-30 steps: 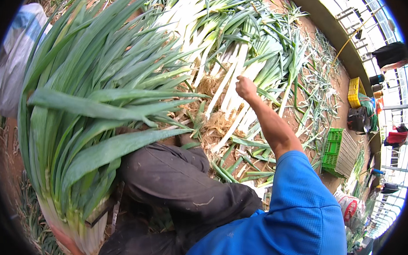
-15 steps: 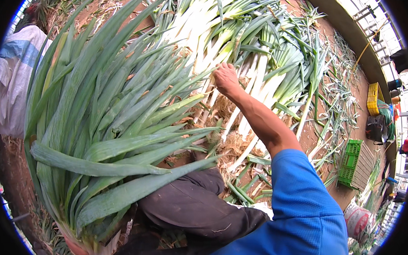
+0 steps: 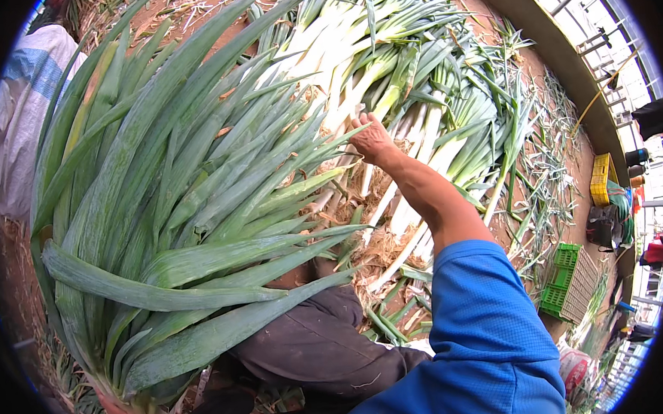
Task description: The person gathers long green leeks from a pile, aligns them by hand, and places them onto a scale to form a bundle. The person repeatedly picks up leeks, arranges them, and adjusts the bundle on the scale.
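Observation:
My left hand (image 3: 120, 413), at the lower left, grips the base of a big bunch of leeks (image 3: 153, 186), whose long green leaves fan up across the left half of my view and over my dark-trousered leg (image 3: 320, 339). My right hand (image 3: 369, 135) reaches out at upper centre, fingers loosely apart, at the pale stems of a large pile of leeks (image 3: 438, 89) lying with roots (image 3: 389, 234) toward me. I cannot see anything held in it.
A white sack with a blue band (image 3: 34, 110) stands at left. Scattered leaves (image 3: 543, 162) lie on brown ground along the right. A green crate (image 3: 563, 282), yellow crate (image 3: 602, 178) and pale sack (image 3: 574, 370) sit near a low wall (image 3: 580, 81).
My right hand moved leftward from the stems, and its closed fingers have loosened. My view has shifted, so the crates sit further right and lower. The bunch in my left hand leans similarly.

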Tool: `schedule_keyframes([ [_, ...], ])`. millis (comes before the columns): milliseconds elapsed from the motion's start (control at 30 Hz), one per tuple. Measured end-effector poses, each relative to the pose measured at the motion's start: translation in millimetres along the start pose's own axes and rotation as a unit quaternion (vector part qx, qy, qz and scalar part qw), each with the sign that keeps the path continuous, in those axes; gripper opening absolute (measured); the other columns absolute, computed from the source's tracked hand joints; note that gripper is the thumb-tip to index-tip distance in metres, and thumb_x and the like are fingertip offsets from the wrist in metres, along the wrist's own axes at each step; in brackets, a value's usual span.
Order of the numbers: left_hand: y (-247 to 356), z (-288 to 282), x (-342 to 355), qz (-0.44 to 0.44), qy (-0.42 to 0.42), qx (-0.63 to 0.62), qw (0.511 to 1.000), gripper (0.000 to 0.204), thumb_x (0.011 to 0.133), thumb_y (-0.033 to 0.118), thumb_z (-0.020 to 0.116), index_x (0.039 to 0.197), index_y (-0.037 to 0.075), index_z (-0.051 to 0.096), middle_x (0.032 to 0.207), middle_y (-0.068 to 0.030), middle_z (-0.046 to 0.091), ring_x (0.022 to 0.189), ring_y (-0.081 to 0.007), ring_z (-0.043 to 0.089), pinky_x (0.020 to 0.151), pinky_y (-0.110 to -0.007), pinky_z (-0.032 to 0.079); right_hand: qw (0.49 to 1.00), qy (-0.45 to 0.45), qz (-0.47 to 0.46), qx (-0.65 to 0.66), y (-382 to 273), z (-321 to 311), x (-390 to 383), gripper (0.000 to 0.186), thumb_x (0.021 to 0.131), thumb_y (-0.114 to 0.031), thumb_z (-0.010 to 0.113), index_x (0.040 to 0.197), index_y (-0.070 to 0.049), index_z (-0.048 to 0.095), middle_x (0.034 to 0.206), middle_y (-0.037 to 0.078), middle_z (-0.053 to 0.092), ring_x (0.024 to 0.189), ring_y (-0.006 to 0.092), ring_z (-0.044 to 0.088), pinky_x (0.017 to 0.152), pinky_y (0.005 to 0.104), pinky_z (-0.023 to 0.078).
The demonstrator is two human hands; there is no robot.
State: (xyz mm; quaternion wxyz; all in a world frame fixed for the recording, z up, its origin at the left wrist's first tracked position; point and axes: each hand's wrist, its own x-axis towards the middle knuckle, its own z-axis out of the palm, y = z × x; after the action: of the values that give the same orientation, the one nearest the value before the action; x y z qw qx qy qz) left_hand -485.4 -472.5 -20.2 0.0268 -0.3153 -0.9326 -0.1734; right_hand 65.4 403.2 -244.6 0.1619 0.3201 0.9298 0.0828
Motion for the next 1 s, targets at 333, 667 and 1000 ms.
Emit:
schedule_keyframes([
  [333,-69.2,8.3,24.7,0.019,0.029,0.075,0.997,0.058,0.121,0.029,0.034,0.167,-0.006,0.039,0.171,-0.0219,0.044,0.157,-0.0336,0.043,0.13,-0.041,0.03,0.942,0.28,-0.031,0.18,50.0,-22.7,-180.2,0.034,0.072,0.005,0.067,0.103,-0.008,0.065,0.115,0.01,0.064,0.127,0.0336,0.059,0.128,0.0542,0.035],
  [667,-82.2,48.5,60.1,-0.105,0.06,-0.108,0.987,0.059,0.12,0.036,0.04,0.16,-0.005,0.051,0.165,-0.0209,0.053,0.152,-0.0321,0.05,0.129,-0.04,0.033,0.857,0.282,0.073,0.425,81.5,-334.8,-231.9,0.02,0.093,-0.005,0.06,0.112,-0.002,0.063,0.094,0.013,0.072,0.09,0.0278,0.071,0.089,0.0423,0.057],
  [1000,-31.5,81.7,51.2,-0.057,0.101,-0.051,0.992,0.059,0.119,0.04,0.04,0.154,-0.003,0.058,0.159,-0.0253,0.057,0.152,-0.0388,0.048,0.13,-0.046,0.032,0.488,0.314,0.075,0.811,-119.5,-326.9,-204.6,0.025,0.108,-0.023,0.069,0.124,-0.005,0.063,0.086,0.004,0.066,0.072,0.015,0.064,0.065,0.0309,0.055],
])
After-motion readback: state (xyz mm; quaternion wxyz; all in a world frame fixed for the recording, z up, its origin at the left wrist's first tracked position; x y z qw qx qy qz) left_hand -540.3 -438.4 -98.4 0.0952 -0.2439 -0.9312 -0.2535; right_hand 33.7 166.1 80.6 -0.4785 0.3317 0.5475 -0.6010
